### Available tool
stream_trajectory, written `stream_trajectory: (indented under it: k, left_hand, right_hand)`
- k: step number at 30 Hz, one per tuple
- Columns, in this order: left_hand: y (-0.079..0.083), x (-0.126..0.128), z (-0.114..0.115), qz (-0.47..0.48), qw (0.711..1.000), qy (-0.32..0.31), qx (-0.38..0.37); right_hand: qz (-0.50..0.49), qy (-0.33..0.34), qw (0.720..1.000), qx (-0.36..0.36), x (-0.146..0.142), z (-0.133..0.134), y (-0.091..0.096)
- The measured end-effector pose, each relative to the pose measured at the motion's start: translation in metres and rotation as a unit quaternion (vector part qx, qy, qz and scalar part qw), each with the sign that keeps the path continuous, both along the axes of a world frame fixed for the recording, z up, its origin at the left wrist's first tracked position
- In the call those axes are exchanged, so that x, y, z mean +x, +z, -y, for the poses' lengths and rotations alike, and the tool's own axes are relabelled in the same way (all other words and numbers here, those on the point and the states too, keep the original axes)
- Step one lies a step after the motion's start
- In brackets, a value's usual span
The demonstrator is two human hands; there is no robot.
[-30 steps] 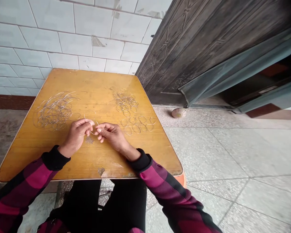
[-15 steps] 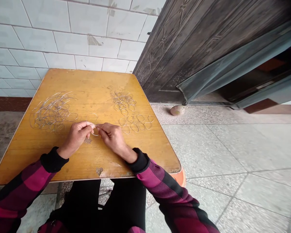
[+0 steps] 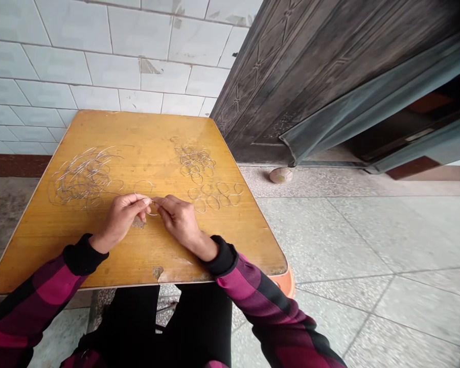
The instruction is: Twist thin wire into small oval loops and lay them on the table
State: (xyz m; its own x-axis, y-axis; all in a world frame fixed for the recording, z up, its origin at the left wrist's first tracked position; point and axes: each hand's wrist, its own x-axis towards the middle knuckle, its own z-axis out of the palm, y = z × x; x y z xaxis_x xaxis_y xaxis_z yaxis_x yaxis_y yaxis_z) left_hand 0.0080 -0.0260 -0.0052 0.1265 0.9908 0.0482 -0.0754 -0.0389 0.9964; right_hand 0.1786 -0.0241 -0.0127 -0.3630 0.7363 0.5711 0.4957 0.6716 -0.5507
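Observation:
My left hand (image 3: 123,215) and my right hand (image 3: 179,220) meet over the middle of the wooden table (image 3: 111,266). Both are closed in a pinch on a thin wire (image 3: 143,181), with fingertips almost touching. One curve of the wire arcs above the fingers and another shows below them; the part between the fingertips is hidden. Left of my hands lies a tangled heap of loose, curved wires (image 3: 83,178). To the right are a small pile of wire rings (image 3: 194,161) and several rings (image 3: 218,195) spread out in rows.
A white tiled wall (image 3: 138,30) stands behind the table. Right of it are a dark carved door (image 3: 260,87), a hanging grey-green curtain (image 3: 329,117) and a roundish stone-like object (image 3: 281,175) on the floor. Part of an orange stool (image 3: 287,282) shows under the table's right corner.
The wire loop above my fingers has turned slightly and shows as a rounder arc. My hands stay at nearly the same place, still pinching it.

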Motion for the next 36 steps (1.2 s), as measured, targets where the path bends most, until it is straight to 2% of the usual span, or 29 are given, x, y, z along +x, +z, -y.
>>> stream_trajectory:
  k: [6,9,14,18,24,28,32,36]
  left_hand:
    - [0.007,0.001,0.002,0.013,1.000,0.008,-0.004]
    - [0.007,0.000,0.001,0.004,1.000,0.015,0.001]
    - [0.005,0.001,0.000,0.004,1.000,0.012,-0.004]
    - [0.005,0.001,0.000,0.002,1.000,0.019,-0.001]
    - [0.007,-0.001,-0.001,0.010,0.999,0.042,0.000]
    - [0.006,-0.001,-0.001,0.005,0.999,0.039,0.006]
    - [0.007,0.000,-0.002,0.016,0.999,0.040,-0.008]
    - [0.011,-0.001,-0.003,0.033,0.999,0.028,-0.024]
  right_hand:
    - [-0.023,0.011,0.999,-0.032,-0.002,0.001,0.004]
    - [-0.080,0.015,0.991,-0.110,-0.004,0.002,0.008]
    - [-0.177,0.020,0.956,-0.233,-0.007,0.001,0.007]
    - [-0.267,0.039,0.912,-0.310,-0.009,-0.004,0.005]
    - [-0.358,0.117,0.799,-0.469,-0.007,-0.010,0.007]
    - [-0.405,0.106,0.769,-0.484,-0.009,-0.010,0.005]
    - [-0.413,0.096,0.757,-0.498,-0.010,-0.009,0.005]
    - [-0.385,0.085,0.778,-0.490,-0.007,-0.011,0.006]
